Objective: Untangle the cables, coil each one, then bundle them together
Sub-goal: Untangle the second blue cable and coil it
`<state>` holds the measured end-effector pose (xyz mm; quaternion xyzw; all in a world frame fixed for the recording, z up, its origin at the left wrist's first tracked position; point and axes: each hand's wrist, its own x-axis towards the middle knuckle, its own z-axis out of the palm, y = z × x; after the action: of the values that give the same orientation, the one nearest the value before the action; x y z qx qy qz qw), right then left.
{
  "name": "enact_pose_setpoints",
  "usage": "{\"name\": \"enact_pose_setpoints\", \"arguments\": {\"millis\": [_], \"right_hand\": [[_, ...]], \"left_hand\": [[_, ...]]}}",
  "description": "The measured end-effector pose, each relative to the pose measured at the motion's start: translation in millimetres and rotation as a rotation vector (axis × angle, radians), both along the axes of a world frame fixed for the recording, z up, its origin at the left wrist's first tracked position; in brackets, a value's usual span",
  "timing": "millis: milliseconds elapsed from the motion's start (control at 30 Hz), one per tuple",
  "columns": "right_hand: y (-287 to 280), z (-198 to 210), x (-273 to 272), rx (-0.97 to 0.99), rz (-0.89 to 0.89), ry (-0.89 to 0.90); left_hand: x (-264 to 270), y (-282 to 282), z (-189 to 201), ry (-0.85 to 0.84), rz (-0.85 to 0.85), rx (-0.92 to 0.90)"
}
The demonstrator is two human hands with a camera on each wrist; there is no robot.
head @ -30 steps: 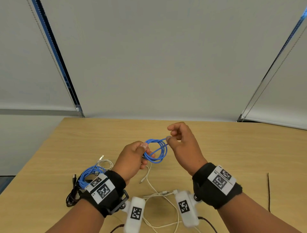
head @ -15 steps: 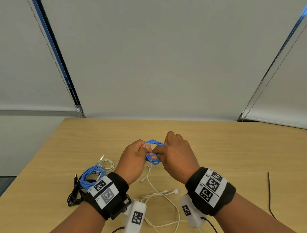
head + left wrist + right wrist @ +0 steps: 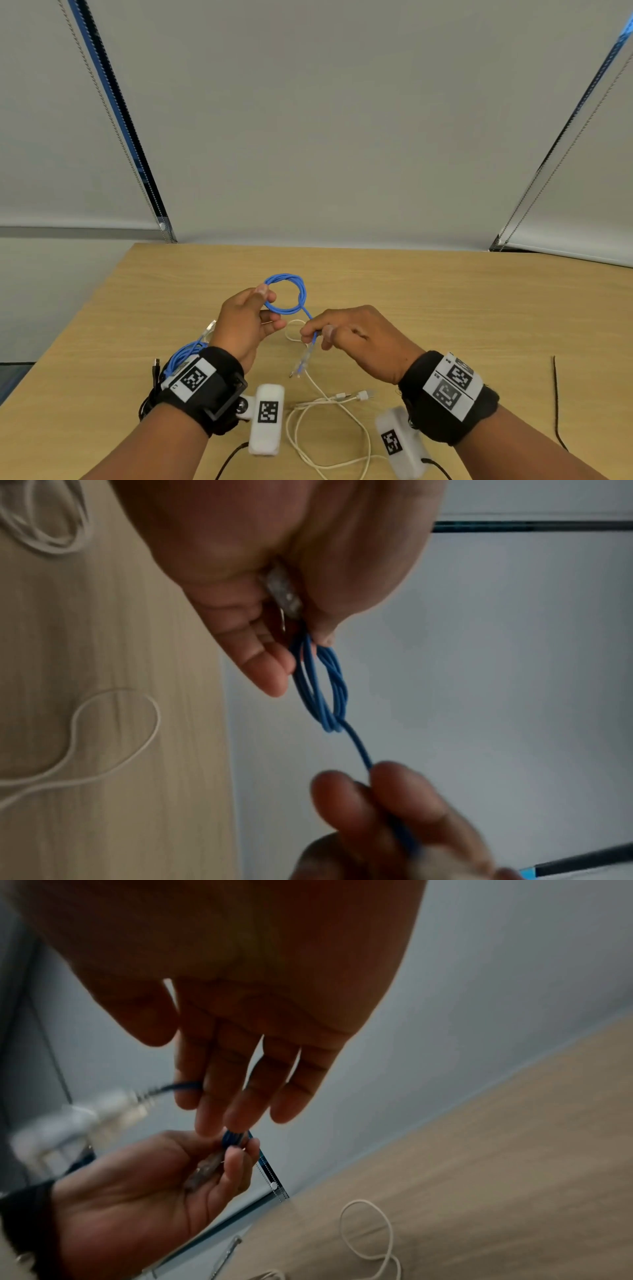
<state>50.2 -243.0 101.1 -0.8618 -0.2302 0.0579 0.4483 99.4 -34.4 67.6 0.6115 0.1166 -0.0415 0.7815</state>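
Pulled the tail out toward 5 o'clock since a moment ago; left hand [image 3: 245,322] pinching the blue coil [image 3: 286,294] above the table [image 3: 445,308]; right hand [image 3: 349,334] pinching its loose end; probably wrapping next.

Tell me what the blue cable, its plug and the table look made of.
Blue cable: smooth matte jacket, probably plastic or rubber; it bends into tight loops.
Plug: clear glossy plastic, see-through.
Table: pale wood-grain top, likely laminate or veneer; streaks show, low sheen.
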Motion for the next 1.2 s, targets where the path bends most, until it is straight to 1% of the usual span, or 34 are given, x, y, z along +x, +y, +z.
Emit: {"name": "enact_pose_setpoints", "arguments": {"millis": [33, 100, 200, 267, 333, 400, 467, 533, 633, 700, 733, 833, 900, 1033, 1133, 1200], "right_hand": [[0, -1, 1, 0.019, -0.014, 0.030], [-1, -5, 3, 0.034, -0.083, 0.014], [-2, -13, 9, 0.156, -0.222, 0.062], [-1, -18, 12, 0.197, -0.297, 0.102], [-1, -21, 14, 0.203, -0.358, 0.083], [1, -24, 16, 0.266, -0.408, 0.080], [4, -25, 17, 0.429, -0.450, 0.140], [7, -26, 17, 0.653, -0.478, 0.234], [10, -27, 16, 0.966, -0.471, 0.403], [10, -28, 15, 1.112, -0.449, 0.500], [10, -28, 15, 1.140, -0.439, 0.532], [12, -27, 14, 1.099, -0.387, 0.596], [12, -28, 14, 1.062, -0.367, 0.606], [12, -27, 15, 0.823, -0.348, 0.584], [8, -21, 18, 0.604, -0.301, 0.563], [2, -15, 22, 0.560, -0.312, 0.545]], "left_hand": [[-2, -3, 1, 0.000, -0.022, -0.061], [-6, -8, 4, 0.010, -0.071, -0.173], [-9, -13, 9, 0.009, -0.087, -0.285], [-9, -15, 12, 0.014, -0.079, -0.308], [-10, -18, 13, 0.044, -0.079, -0.315], [-12, -21, 12, 0.074, -0.095, -0.329], [-15, -25, 9, 0.092, -0.118, -0.320], [-17, -28, 6, 0.101, -0.128, -0.303], [-19, -29, 4, 0.079, -0.160, -0.331], [-22, -29, 3, 0.044, -0.209, -0.364], [-23, -29, 3, 0.022, -0.239, -0.378], [-25, -31, 4, -0.058, -0.325, -0.349], [-26, -32, 3, -0.098, -0.349, -0.313], [-24, -30, 6, -0.135, -0.380, -0.222], [-19, -23, 8, -0.187, -0.341, -0.117], [-14, -17, 10, -0.214, -0.304, -0.033]]}}
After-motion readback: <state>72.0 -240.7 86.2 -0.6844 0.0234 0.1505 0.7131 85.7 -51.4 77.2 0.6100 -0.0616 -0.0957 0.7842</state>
